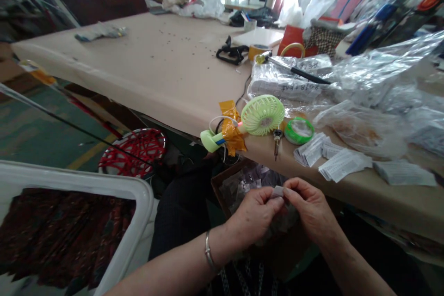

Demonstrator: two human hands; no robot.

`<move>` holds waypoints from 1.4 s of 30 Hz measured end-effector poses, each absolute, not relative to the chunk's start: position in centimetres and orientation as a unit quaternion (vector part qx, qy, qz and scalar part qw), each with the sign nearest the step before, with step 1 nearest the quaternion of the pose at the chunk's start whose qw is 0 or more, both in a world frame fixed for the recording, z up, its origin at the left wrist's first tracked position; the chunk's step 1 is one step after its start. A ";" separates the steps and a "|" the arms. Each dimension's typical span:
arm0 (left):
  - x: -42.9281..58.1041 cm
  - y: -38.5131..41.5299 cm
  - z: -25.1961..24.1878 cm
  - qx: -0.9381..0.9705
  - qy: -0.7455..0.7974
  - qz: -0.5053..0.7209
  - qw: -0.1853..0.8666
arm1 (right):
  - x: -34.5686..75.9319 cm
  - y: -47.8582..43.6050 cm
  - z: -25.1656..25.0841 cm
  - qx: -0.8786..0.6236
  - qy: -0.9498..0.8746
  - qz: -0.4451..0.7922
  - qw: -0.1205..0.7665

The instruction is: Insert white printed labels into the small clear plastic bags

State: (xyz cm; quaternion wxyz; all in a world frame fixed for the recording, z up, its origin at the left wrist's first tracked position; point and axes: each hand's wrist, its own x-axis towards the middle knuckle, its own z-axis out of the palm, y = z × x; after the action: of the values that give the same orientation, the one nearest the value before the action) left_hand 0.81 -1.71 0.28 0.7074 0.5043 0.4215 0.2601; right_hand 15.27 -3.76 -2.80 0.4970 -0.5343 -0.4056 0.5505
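A small white paper label (pixel 278 191) is pinched between the fingertips of both hands, just below the table's front edge. My left hand (pixel 255 212), with a silver bangle at the wrist, grips its lower left part. At the label's right edge, my right hand (pixel 308 206) closes thumb and forefinger on it. Fingers partly hide the label, so I cannot tell whether it is folded. Beneath both hands stands a cardboard box (pixel 222 185) with clear plastic packets (pixel 248 180) inside. Stacks of printed white labels (pixel 343 164) lie on the table's edge to the right.
A green fan (pixel 262 114) is taped to the table edge, beside a soldering iron (pixel 276 141) and a green round container (pixel 299 130). Plastic bags (pixel 364 127) cover the table's right side. At left, a white bin (pixel 144 194) holds dark patterned cloth; a red-laced stool (pixel 133 152) stands behind.
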 end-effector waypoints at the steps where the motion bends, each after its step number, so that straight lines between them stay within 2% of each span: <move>1: 0.6 -1.3 0.3 0.533 0.433 0.275 0.673 | 15.1 -3.4 -2.6 -0.537 -0.415 0.538 0.500; 5: -0.2 0.4 0.8 0.608 0.466 0.309 0.564 | 14.4 -1.9 -1.9 -0.553 -0.460 0.480 0.503; 11: 0.0 2.4 1.7 0.674 0.456 0.339 0.472 | 14.0 -0.4 -1.1 -0.579 -0.502 0.401 0.502; 28: 0.5 3.4 1.4 0.734 0.448 0.334 0.387 | 14.1 0.5 -1.2 -0.593 -0.546 0.301 0.509; 42: 0.6 4.1 0.6 0.742 0.450 0.334 0.369 | 14.2 0.8 -1.3 -0.585 -0.563 0.286 0.508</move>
State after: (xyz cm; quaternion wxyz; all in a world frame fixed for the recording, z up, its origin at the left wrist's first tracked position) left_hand 0.58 4.09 0.60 0.3688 0.7415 0.4498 0.3343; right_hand 14.24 0.83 -1.35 0.5082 -0.5854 -0.5632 0.2861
